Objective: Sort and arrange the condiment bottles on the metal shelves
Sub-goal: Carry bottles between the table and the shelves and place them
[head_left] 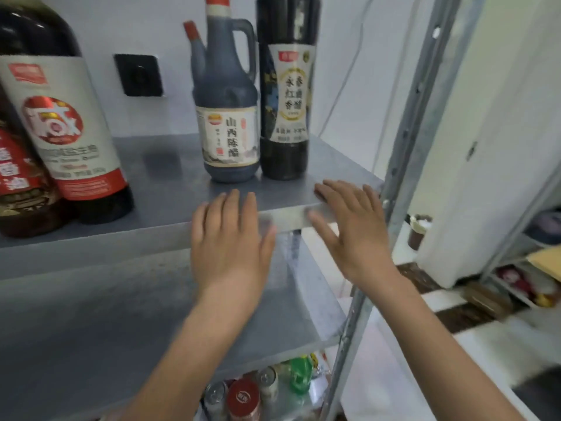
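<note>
Head: grey metal shelf (158,177); pale wall (170,25).

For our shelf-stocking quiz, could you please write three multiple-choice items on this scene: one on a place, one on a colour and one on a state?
1. Where does the handled vinegar jug stand?
A) left of the tall dark vinegar bottle
B) right of it
C) one shelf lower

2. What colour are the jug's caps?
A) green
B) red
C) yellow

3. How are the left hand and right hand?
A) each holds a bottle
B) one holds a can
C) both open, holding nothing

Key:
1 A, they stand side by side on the top shelf.
2 B, both caps are red.
3 C, the fingers lie straight at the shelf's front edge.
</note>
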### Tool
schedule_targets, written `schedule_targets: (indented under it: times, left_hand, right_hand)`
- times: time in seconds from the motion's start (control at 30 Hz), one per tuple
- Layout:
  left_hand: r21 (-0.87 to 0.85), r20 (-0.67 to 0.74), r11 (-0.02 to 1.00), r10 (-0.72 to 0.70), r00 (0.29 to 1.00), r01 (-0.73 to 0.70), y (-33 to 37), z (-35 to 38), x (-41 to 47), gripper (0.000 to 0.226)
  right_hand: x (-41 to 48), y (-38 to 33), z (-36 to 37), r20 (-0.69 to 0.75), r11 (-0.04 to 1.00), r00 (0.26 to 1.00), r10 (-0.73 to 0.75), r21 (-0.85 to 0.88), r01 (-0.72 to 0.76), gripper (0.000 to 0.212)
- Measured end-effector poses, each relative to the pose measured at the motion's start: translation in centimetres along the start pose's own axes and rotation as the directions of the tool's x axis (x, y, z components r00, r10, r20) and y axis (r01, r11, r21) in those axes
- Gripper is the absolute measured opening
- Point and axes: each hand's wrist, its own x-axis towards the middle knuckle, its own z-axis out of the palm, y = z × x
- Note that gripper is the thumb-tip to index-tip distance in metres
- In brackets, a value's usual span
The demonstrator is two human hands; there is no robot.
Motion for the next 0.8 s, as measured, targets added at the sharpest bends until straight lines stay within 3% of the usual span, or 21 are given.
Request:
schedule_targets:
  times: [0.1, 0.17, 0.27, 0.4, 0.53, 0.67, 0.8]
  left_hand:
    - [-0.123, -0.035, 0.976, 0.178, 0.983, -0.181, 1.8, 1.8, -3.8, 0.057]
    - [-0.258, 0.028, 0.924, 0.298, 0.954, -0.281, 2.3, 2.9, -6.3, 0.057]
    - [-0.485, 0.224, 0.818, 0.458, 0.860, -0.310, 2.6, 4.6, -10.4, 0.055]
    - [-0.602, 0.411, 0.681, 0.712, 0.570, -0.417, 3.2, 5.9, -15.9, 0.052]
    - [-0.675, 0.340, 0.458, 0.889, 0.308, -0.578, 4.8, 5.2, -21.1, 0.047]
    - [-0.712, 0.264, 0.174, 0.964, -0.029, -0.680, 6.3, 2.5, -26.5, 0.058]
    - [-0.713, 0.109, -0.083, 0.968, -0.227, -0.696, 7.3, -1.5, -31.6, 0.060]
  right_hand:
    - [-5.4, 0.0, 0.3, 0.013, 0.999, 1.000, 0.023, -0.043, -0.022, 0.060]
    - [-9.5, -0.9, 0.4, 0.062, 0.978, 0.978, 0.197, -0.077, -0.193, 0.060]
    - [-17.0, -3.0, 0.7, 0.100, 0.866, 0.862, 0.497, -0.124, -0.485, 0.064]
    - [-26.6, -7.6, -0.4, 0.099, 0.597, 0.593, 0.799, -0.239, -0.766, 0.063]
    - [-34.9, -13.8, -2.7, 0.017, 0.290, 0.300, 0.954, -0.314, -0.904, 0.067]
    - [-42.6, -20.4, -4.9, -0.098, -0.055, -0.024, 0.995, -0.328, -0.943, 0.096]
    - [-47.7, -27.7, -7.4, -0.286, -0.292, -0.229, 0.930, -0.199, -0.936, 0.103]
